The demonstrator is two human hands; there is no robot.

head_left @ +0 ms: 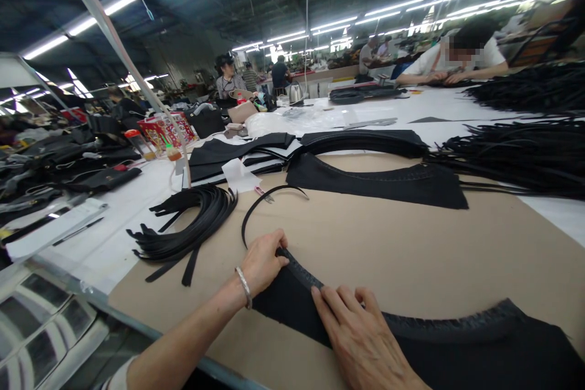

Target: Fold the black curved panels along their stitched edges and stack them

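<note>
A black curved panel [484,353] lies along the near edge of the tan board, its inner curve edged with a pleated black band. My left hand [265,262], with a bracelet at the wrist, pinches the panel's left end, where a thin black strip [249,213] arcs up and away over the board. My right hand [361,335] rests on the panel near the middle of its curve, fingers laid flat on it. Left of the hands is a bundle of curved black strips [205,225]. Beyond them lies another black curved panel [375,180].
The tan board [439,250] covers the near table. Small pink-handled snippers [264,195] lie beside a white scrap [240,175]. Black strips [516,155] are heaped at the right. A pale pole [114,42] rises at left. A person [457,58] leans over the far table.
</note>
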